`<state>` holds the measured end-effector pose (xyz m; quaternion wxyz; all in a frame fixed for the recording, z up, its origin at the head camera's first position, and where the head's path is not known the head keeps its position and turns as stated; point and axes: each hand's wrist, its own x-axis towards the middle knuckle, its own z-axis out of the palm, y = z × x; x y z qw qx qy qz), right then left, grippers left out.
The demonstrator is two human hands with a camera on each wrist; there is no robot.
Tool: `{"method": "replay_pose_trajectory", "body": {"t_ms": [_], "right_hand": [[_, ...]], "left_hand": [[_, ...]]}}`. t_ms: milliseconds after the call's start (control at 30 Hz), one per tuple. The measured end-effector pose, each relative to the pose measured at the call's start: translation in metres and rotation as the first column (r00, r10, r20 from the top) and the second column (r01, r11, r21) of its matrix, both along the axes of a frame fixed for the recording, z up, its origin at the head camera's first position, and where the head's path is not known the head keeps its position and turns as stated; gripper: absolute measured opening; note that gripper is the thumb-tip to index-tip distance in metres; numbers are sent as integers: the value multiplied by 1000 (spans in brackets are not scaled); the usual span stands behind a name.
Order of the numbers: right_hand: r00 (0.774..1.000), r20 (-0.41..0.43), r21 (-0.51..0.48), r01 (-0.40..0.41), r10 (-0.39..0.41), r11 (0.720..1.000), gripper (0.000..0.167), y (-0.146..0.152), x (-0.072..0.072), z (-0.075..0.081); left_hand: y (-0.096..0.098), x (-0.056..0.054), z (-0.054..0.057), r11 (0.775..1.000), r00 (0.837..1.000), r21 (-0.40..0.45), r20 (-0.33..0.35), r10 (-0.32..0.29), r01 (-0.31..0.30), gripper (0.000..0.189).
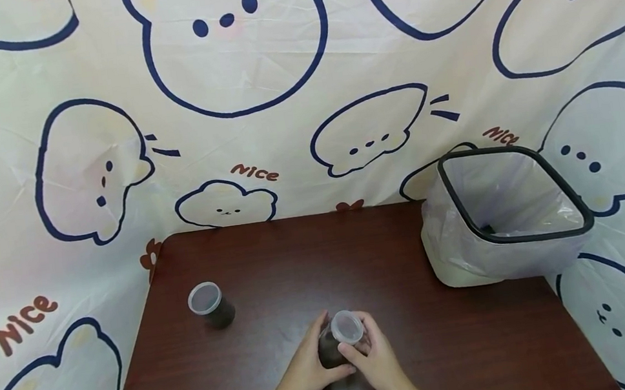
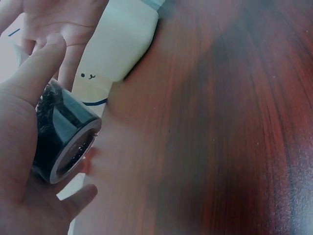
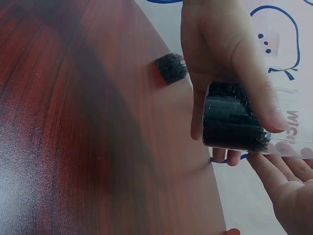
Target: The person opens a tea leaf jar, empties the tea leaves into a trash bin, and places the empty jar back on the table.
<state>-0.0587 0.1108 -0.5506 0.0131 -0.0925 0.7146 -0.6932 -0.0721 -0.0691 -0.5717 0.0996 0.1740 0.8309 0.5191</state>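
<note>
Near the front middle of the table, a clear plastic jar [image 1: 331, 347] with dark contents and a translucent lid [image 1: 347, 327] is held in both hands, tilted. My left hand [image 1: 304, 368] grips the jar's lower body; its thumb and fingers wrap the dark part, as the right wrist view shows the jar [image 3: 232, 117] from the side. The right hand [image 1: 376, 359] holds the jar's upper end, its thumb and fingers around the lid. The left wrist view shows the jar's base [image 2: 73, 154] clear of the table. What the dark contents are, I cannot tell.
A second lidded jar [image 1: 218, 310] with dark contents stands upright at the left of the table. At the back right stands a cream bin [image 1: 444, 266] with a black rim and a clear liner. A patterned cloth [image 1: 294, 139] hangs behind the brown table [image 1: 420, 312].
</note>
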Motion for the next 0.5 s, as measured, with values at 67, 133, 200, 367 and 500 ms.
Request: {"method": "replay_pose_trajectory", "body": {"t_ms": [67,133,200,367,500], "right_hand": [[1000,3,-6,4,-4,1000,45,0,0,0],[1000,6,-14,7,-7,1000,45,1,0,0],[1000,11,-17,14,-14,1000,45,1,0,0],[999,27,-31,40,-39,999,47,1,2,-2],[998,10,-39,57,-57,998,54,-1,3,-3]], "left_hand": [[1,0,1,1000,1000,7,-3,6,-6,114],[3,0,1,1000,1000,14,-11,12,-11,112],[4,0,0,1000,1000,12,-20,18,-18,109],[7,0,-2,1000,999,8,-41,25,-25,95],[8,0,-4,999,997,32,-59,40,-38,76]]}}
